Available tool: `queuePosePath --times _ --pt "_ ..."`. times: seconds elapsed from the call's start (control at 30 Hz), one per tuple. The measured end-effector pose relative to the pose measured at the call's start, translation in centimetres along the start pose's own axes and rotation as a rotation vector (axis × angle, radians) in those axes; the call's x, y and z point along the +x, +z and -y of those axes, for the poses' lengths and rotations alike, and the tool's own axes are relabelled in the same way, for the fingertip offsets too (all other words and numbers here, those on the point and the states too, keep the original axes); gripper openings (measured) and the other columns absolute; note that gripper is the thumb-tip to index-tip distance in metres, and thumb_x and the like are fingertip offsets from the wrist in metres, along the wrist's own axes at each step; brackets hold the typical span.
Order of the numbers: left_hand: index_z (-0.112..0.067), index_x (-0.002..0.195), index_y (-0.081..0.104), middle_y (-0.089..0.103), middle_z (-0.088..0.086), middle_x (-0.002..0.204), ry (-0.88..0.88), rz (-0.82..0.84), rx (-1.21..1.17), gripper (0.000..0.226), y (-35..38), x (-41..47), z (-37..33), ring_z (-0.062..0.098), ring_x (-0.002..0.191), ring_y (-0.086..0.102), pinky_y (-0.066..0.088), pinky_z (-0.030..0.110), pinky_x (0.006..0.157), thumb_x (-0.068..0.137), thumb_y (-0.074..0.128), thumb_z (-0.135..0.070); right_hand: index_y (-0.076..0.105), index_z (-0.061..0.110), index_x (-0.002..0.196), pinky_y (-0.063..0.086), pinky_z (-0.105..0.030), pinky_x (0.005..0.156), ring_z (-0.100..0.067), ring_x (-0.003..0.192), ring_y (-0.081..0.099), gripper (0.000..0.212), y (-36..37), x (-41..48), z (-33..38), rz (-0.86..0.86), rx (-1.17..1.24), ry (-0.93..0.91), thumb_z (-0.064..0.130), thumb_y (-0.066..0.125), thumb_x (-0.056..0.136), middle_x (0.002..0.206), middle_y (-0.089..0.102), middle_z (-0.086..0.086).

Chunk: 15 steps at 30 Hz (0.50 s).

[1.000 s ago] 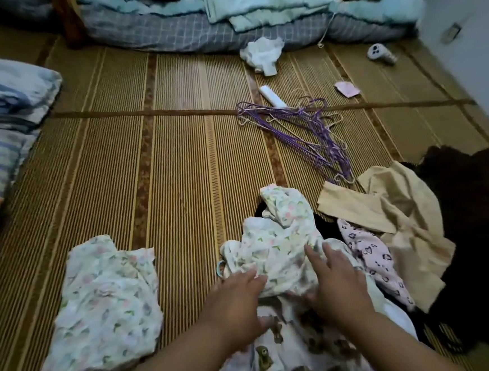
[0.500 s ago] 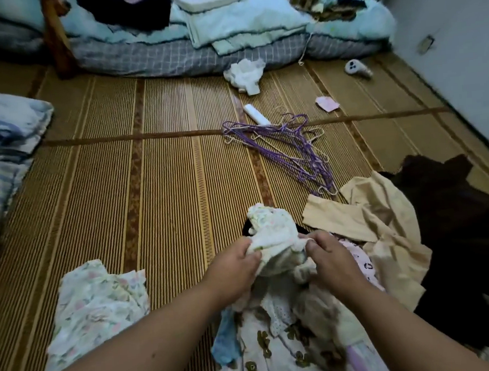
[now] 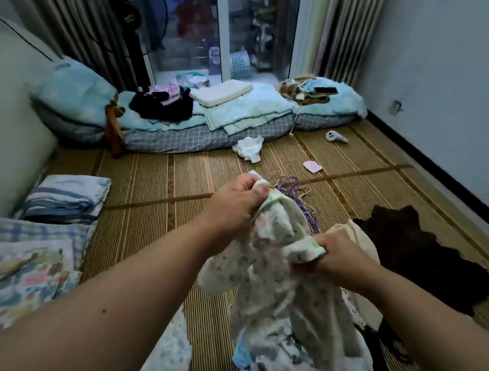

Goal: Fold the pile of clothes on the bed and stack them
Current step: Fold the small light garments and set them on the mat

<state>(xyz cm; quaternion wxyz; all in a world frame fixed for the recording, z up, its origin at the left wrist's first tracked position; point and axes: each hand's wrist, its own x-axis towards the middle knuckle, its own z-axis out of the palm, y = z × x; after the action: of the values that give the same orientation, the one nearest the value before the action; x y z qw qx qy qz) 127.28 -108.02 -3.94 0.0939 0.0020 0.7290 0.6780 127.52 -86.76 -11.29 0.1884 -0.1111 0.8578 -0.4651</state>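
We hold a floral garment [image 3: 276, 276] in the air above the pile [image 3: 280, 364], which lies at the near edge of the mat [image 3: 152, 222]. Our left hand [image 3: 235, 199] is closed around its upper end and raised high. Our right hand [image 3: 339, 254] grips a cuff or hem, lower and to the right. We think the hands are spread like this so that the cloth hangs free and shows its shape before folding. Its lower part reaches down into the pile. One folded floral piece [image 3: 163, 358] lies near the left of the pile, probably the start of the stack. Purple hangers [image 3: 296, 187] lie behind the left hand. Half a second ago both hands were low and close together on the bunched cloth. Now the left hand has gone up, the hands are apart, and the garment is drawn out between them.
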Motion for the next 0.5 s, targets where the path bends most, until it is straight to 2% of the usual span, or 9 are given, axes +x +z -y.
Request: queuePosePath --times 0.03,0.1,0.17,0.2,0.27,0.33,0.4,0.5 --pt "-0.014 0.086 0.058 0.061 0.004 0.075 0.002 0.002 -0.026 0.020 0.1 -0.7 -1.0 0.015 0.065 0.058 0.050 0.030 0.062 0.100 0.046 -0.023 0.076 0.022 0.072 0.052 -0.023 0.066 -0.005 0.070 0.064 0.015 0.1 -0.7 0.1 -0.005 -0.038 0.007 0.008 0.081 0.072 0.074 0.074 0.000" --pt "-0.014 0.086 0.059 0.062 0.005 0.074 0.019 -0.009 -0.102 0.021 0.3 -2.1 -2.6 0.016 0.065 0.060 0.051 0.030 0.063 0.100 0.046 -0.022 0.069 0.017 0.064 0.041 -0.007 0.055 -0.005 0.062 0.058 0.020 0.6 -2.0 0.1 -0.060 -0.210 0.028 0.003 0.071 0.078 0.066 0.067 0.000" --pt "-0.013 0.085 0.059 0.063 0.008 0.076 0.051 -0.032 -0.171 0.021 0.2 -3.1 -3.9 0.020 0.069 0.060 0.051 0.033 0.068 0.100 0.045 -0.020 0.064 0.000 0.069 0.033 -0.012 0.048 -0.011 0.060 0.049 0.016 1.2 -2.9 -0.2 -0.131 -0.242 0.086 0.008 0.064 0.083 0.069 0.064 -0.016" --pt "-0.012 0.086 0.059 0.063 0.011 0.079 0.061 -0.045 -0.205 0.021 0.0 -3.4 -4.5 0.023 0.073 0.060 0.051 0.036 0.072 0.100 0.045 -0.019 0.065 -0.003 0.076 0.032 -0.015 0.049 -0.013 0.062 0.050 0.016 1.6 -3.1 -0.3 -0.163 -0.182 0.113 0.011 0.064 0.084 0.076 0.065 -0.019" --pt "-0.010 0.089 0.058 0.063 0.013 0.079 0.091 -0.058 -0.295 0.020 -0.9 -4.3 -5.5 0.023 0.073 0.061 0.053 0.035 0.071 0.101 0.043 -0.018 0.069 0.005 0.086 0.040 -0.022 0.050 -0.019 0.065 0.058 0.011 1.7 -3.1 0.1 -0.231 0.035 0.190 0.012 0.061 0.088 0.080 0.068 -0.017" --pt "-0.009 0.088 0.056 0.064 0.007 0.071 0.124 -0.029 -0.348 0.016 -2.5 -5.3 -6.0 0.017 0.063 0.062 0.054 0.026 0.058 0.098 0.046 -0.016 0.065 0.011 0.091 0.047 -0.024 0.048 -0.023 0.063 0.062 0.012 1.2 -2.7 1.2 -0.286 0.363 0.288 0.006 0.054 0.091 0.083 0.068 -0.016" --pt "-0.010 0.083 0.055 0.062 0.005 0.069 0.087 0.078 -0.320 0.005 -4.4 -6.6 -5.7 0.015 0.059 0.060 0.051 0.024 0.051 0.087 0.055 -0.014 0.061 0.012 0.096 0.053 -0.035 0.057 -0.028 0.071 0.063 0.018 0.3 -2.2 2.7 -0.289 0.677 0.323 0.001 0.047 0.092 0.087 0.066 -0.017" --pt "-0.010 0.077 0.053 0.061 0.003 0.071 -0.058 0.218 -0.165 0.007 -6.2 -8.1 -4.1 0.016 0.064 0.061 0.050 0.023 0.054 0.072 0.058 -0.013 0.058 0.009 0.104 0.056 -0.045 0.071 -0.033 0.084 0.067 0.025 -0.9 -1.6 5.0 -0.270 0.964 0.253 -0.003 0.039 0.093 0.098 0.068 -0.019"
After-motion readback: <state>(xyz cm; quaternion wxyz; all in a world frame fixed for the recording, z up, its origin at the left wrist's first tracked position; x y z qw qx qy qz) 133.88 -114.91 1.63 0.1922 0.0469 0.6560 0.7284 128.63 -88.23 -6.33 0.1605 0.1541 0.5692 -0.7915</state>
